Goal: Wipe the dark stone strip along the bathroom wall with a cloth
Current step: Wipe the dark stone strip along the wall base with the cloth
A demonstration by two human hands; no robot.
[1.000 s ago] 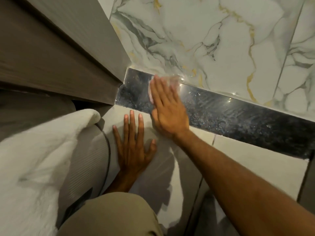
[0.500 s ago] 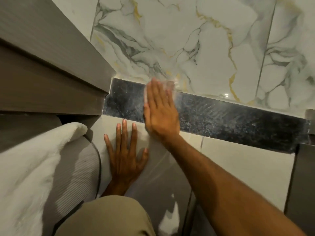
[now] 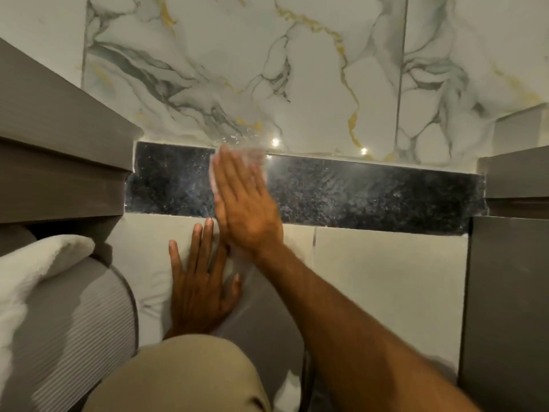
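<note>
Single head-worn view, set above and close to the dark stone strip [image 3: 356, 191], facing forward and down; marble wall [image 3: 297, 69] above it, floor tiles [image 3: 386, 278] below it.

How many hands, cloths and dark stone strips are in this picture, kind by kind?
Hands: 2, the left hand flat on the pale floor tile, the right hand pressing the cloth
Cloths: 1, a pale cloth, blurred
Dark stone strips: 1, the dark stone strip
Total: 4

Dim warm light, glare spots on wall tile [image 3: 312, 69], motion-blurred right hand [image 3: 246, 209]
</note>
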